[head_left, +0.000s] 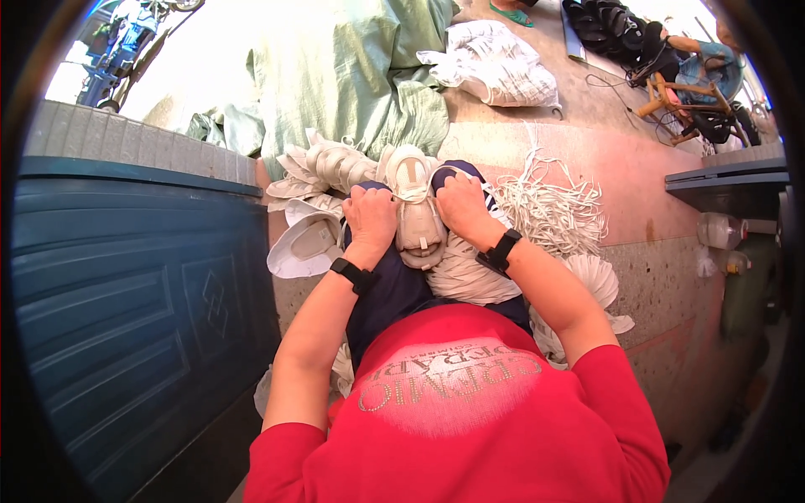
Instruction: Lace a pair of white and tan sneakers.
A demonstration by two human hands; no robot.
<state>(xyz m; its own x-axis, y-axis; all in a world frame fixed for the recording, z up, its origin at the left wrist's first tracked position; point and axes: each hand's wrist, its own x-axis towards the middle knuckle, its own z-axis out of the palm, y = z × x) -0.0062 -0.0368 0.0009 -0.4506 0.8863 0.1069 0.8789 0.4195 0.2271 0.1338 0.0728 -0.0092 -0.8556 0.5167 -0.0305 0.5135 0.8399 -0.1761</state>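
Between my knees a beige-white sneaker (pixel 419 222) rests with its toe away from me and its heel close to my body. A white shoelace (pixel 411 198) crosses its upper. My left hand (pixel 371 218) is closed beside the shoe's left side, at the lace. On the other side my right hand (pixel 464 207) is also closed, with a pale strand of lace at its fingers. The lace ends inside both fists are mostly hidden. Black bands circle both wrists.
More pale shoes (pixel 310 239) lie at my left, with several stacked ones (pixel 474 272) by my right thigh. A heap of white laces (pixel 553 205) lies to the right. Ahead are green sheeting (pixel 335 75) and a white sack (pixel 495 63). Blue door panels (pixel 142 277) stand left; another person (pixel 713 67) sits far right.
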